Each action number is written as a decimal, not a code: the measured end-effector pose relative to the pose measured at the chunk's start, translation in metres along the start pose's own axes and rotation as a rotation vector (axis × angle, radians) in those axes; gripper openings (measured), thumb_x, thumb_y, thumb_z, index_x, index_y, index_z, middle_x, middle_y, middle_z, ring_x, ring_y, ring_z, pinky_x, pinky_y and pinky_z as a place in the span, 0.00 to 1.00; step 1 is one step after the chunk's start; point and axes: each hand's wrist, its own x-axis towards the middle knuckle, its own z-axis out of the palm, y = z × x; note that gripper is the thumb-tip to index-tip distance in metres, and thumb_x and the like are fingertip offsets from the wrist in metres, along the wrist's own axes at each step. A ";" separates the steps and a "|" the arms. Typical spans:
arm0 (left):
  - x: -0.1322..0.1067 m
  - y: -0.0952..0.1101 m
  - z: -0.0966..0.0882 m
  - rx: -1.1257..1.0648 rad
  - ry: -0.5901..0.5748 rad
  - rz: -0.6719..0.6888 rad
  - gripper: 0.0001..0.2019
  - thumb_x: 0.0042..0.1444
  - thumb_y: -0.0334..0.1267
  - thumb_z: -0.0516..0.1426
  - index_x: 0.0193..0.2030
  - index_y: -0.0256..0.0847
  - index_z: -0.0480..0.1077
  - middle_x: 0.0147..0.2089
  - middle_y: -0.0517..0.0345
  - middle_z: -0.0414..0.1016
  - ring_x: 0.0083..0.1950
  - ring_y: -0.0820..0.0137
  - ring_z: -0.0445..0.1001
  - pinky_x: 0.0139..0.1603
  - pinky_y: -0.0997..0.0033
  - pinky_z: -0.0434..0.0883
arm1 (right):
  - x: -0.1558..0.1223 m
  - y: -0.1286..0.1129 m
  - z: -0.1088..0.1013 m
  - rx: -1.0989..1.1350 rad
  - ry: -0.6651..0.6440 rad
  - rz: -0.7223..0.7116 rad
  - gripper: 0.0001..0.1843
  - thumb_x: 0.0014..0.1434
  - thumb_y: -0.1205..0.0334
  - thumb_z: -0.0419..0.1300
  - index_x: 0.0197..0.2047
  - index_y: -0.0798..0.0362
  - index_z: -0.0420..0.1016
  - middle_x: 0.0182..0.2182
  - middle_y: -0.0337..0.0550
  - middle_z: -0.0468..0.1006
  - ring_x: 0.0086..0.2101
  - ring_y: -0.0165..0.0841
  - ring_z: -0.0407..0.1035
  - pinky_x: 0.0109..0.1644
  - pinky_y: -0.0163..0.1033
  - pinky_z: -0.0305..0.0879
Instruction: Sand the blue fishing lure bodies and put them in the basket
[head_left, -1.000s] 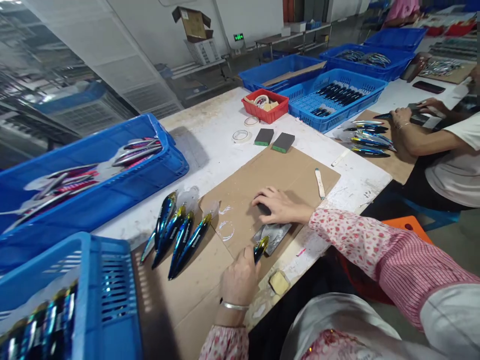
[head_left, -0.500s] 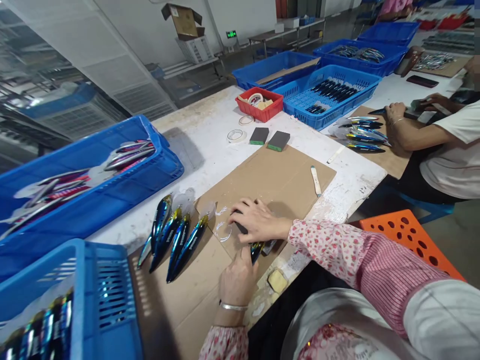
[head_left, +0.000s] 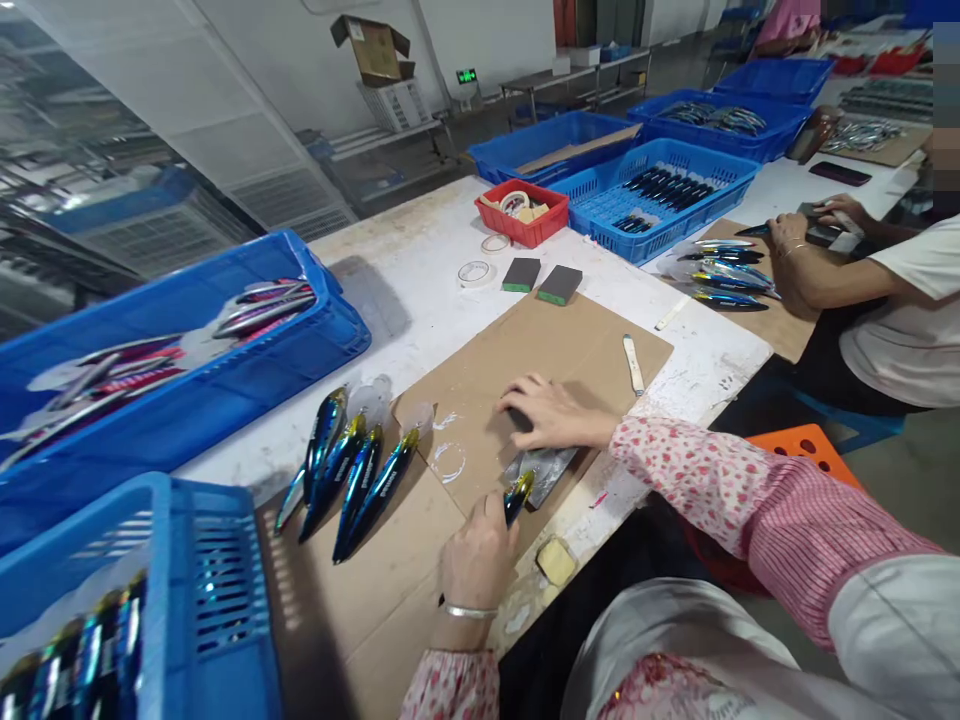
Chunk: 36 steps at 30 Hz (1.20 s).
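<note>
My left hand [head_left: 475,560] is closed around a blue-green fishing lure [head_left: 519,495] with a yellow tip, holding it against the brown cardboard sheet [head_left: 570,345]. My right hand [head_left: 551,412] presses a dark sanding block [head_left: 519,420] down onto a grey sheet [head_left: 546,467] that lies under the lure's tip. Several finished blue-green lures [head_left: 352,475] lie side by side on the cardboard just left of my hands.
Blue crates [head_left: 247,370] of lures stand at my left and front left [head_left: 202,590]. Two dark sponge blocks [head_left: 541,279], tape rolls [head_left: 477,271], a red tray [head_left: 525,210] and more blue crates [head_left: 660,190] sit farther back. Another person [head_left: 870,285] works at the right; an orange stool [head_left: 814,450] stands below.
My right hand with the block slid left over the lure, then back right, uncovering the grey sheet again. My left hand stayed in place on the lure.
</note>
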 end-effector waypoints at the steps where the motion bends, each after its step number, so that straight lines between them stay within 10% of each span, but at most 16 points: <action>1: 0.000 0.000 -0.001 0.001 -0.001 0.004 0.13 0.61 0.36 0.51 0.51 0.39 0.66 0.40 0.50 0.77 0.40 0.63 0.79 0.32 0.70 0.69 | -0.002 0.002 -0.002 -0.009 0.013 0.010 0.22 0.54 0.57 0.64 0.52 0.49 0.70 0.52 0.47 0.66 0.53 0.44 0.57 0.53 0.53 0.61; 36: 0.002 0.000 0.002 0.022 0.041 -0.008 0.13 0.60 0.35 0.52 0.51 0.36 0.68 0.40 0.50 0.77 0.39 0.62 0.79 0.33 0.69 0.70 | -0.005 -0.009 0.010 -0.037 0.116 -0.084 0.20 0.55 0.55 0.64 0.50 0.48 0.70 0.53 0.46 0.66 0.54 0.44 0.56 0.55 0.54 0.58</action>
